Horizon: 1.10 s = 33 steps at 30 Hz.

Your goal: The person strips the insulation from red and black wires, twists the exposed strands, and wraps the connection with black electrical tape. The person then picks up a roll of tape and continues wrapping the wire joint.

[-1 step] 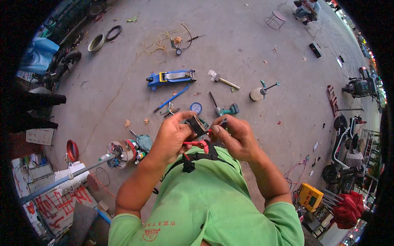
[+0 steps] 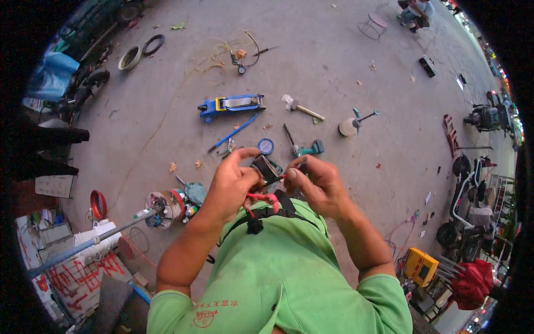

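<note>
My left hand (image 2: 239, 181) is closed around a small black box-shaped object (image 2: 265, 170) with a shiny face, held in front of my waist. A red cord or strap (image 2: 266, 197) hangs below that hand; a dark piece (image 2: 255, 225) lies on my shirt beneath it. My right hand (image 2: 317, 181) pinches a thin dark piece (image 2: 302, 163) between thumb and fingers. A small red bit (image 2: 284, 176) shows between its thumb and the black object. Whether the two pieces are joined cannot be made out. A black waist belt (image 2: 278, 212) crosses my green shirt.
On the ground ahead lie a blue floor jack (image 2: 232, 106), a blue bar (image 2: 233, 133), a blue tape roll (image 2: 266, 146), a green power tool (image 2: 307, 149), a mallet (image 2: 305, 109) and a pump sprayer (image 2: 349, 127). A yellow case (image 2: 421, 267) stands right. A person (image 2: 416, 14) sits far off.
The black object has turned slightly in my left hand, so more of its shiny face shows. The red cord below has shifted a little. My right hand keeps its pinch.
</note>
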Tool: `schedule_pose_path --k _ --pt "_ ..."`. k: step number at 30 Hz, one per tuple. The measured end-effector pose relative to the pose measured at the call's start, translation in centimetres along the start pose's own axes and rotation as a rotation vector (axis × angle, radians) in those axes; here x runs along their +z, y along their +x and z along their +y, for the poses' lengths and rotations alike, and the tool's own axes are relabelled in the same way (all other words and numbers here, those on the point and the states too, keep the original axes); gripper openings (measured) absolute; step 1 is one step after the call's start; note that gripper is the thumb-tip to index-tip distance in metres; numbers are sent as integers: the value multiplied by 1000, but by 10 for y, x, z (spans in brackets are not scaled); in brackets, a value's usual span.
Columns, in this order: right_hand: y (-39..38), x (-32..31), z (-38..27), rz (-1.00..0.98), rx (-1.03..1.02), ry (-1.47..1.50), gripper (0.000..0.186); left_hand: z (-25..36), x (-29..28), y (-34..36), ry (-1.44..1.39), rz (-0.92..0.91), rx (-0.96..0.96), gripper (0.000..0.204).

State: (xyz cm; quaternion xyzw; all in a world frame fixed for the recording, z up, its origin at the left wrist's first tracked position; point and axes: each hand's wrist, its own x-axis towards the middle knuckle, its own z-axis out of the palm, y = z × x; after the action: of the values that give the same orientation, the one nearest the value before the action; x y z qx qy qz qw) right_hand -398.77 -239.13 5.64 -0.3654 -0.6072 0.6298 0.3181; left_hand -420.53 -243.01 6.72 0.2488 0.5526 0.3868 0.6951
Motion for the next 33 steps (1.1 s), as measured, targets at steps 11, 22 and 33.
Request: schedule_pose_path --k 11,22,33 --pt "0 4 3 -35 108 11 16 -2 3 -8 1328 107 1285 30" --pt "10 -4 -20 -17 -179 -178 13 2 15 4 1198 187 1349 27" --pt "15 -4 -20 -56 2 -84 19 8 10 9 1247 165 1403 26"
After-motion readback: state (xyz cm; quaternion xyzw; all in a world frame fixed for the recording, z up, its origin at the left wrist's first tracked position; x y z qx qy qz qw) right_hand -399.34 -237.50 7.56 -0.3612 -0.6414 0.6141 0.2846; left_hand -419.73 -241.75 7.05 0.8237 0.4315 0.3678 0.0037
